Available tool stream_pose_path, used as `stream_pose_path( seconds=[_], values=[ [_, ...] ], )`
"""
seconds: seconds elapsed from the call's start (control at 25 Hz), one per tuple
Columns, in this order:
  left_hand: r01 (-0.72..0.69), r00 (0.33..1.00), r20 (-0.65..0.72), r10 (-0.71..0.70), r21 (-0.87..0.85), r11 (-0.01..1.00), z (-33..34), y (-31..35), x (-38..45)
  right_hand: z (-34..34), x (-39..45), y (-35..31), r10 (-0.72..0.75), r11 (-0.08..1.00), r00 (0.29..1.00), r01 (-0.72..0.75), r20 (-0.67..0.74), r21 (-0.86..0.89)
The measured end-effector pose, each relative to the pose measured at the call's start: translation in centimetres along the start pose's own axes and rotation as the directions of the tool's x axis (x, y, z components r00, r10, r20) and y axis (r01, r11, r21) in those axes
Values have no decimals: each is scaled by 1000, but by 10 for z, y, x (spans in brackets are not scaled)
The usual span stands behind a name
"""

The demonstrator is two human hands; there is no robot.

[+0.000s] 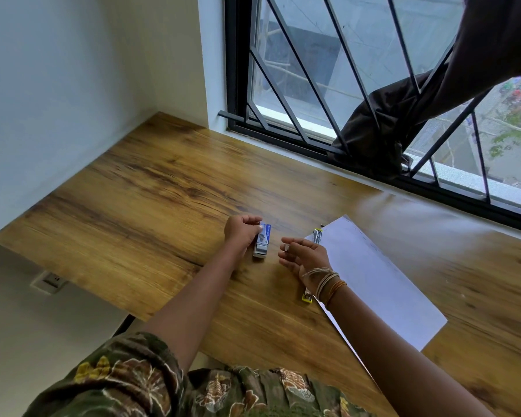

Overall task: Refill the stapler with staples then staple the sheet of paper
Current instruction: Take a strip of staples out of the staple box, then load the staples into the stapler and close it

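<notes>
- The stapler (312,263) lies opened out on the wooden desk (151,188), one end near the top corner of the sheet of paper (382,281), the other by the right wrist; most of its middle is hidden under the right hand (304,257)
- The right hand pinches a small silvery strip of staples (286,247) between thumb and fingertips, held just left of the stapler
- The left hand (241,233) grips the staple box (262,240), which sits slid open on the desk
- Judged from this, a strip is out of the box but not yet loaded; loading, closing the stapler and stapling the sheet are all left
- The paper lies flat, touching or just beside the stapler, its near corner close to the desk's front edge
- Open desk spreads to the left and toward the barred window (373,85); the front edge is near the forearms, so the box and stapler have less margin on that side
</notes>
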State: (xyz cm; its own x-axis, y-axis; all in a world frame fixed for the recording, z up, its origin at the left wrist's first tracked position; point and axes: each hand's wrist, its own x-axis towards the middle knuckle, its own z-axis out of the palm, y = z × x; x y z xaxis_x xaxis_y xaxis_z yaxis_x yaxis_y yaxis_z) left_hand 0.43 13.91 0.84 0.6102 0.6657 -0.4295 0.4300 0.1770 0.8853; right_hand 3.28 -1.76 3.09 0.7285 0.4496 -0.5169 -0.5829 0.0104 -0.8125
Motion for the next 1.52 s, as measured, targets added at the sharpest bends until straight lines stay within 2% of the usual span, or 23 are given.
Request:
stream_pose_path(
  seconds=[0.12,0.24,0.4,0.52,0.64,0.84,1.0,1.08,1.2,1.32,1.44,1.52],
  values=[
    [-99,990,-73,121,254,962,1,7,-1,-4,0,-14,-37,997,997,41,-67,59],
    [-158,974,-91,206,372,915,12,11,-6,-16,0,-32,-71,991,983,89,-169,100],
    [-331,937,40,347,417,846,44,12,-23,-41,8,-48,-19,973,932,99,-362,206],
    [-317,947,179,267,387,866,73,10,-32,-58,12,-41,17,983,918,57,-396,174],
    [-291,948,259,184,471,833,91,10,-35,-70,14,-25,7,997,921,22,-390,69],
    [-318,948,240,209,685,655,101,21,-40,-83,13,-4,-96,994,906,66,-411,-88],
    [-289,951,291,102,724,626,108,28,-37,-90,8,-7,-141,990,902,121,-409,-75],
    [-288,948,306,84,718,634,108,26,-35,-90,5,-10,-129,992,908,123,-399,-41],
    [-370,925,331,187,671,643,105,18,-37,-88,1,-11,-105,993,920,117,-377,8],
    [-438,893,345,290,510,740,101,8,-34,-85,0,-10,-77,988,933,118,-351,97],
    [-312,910,371,186,318,895,96,3,-30,-82,-1,-11,-39,980,944,100,-329,171],
    [-195,906,414,83,237,952,95,-2,-29,-82,-2,-13,-12,973,954,80,-299,216]
  ],
)
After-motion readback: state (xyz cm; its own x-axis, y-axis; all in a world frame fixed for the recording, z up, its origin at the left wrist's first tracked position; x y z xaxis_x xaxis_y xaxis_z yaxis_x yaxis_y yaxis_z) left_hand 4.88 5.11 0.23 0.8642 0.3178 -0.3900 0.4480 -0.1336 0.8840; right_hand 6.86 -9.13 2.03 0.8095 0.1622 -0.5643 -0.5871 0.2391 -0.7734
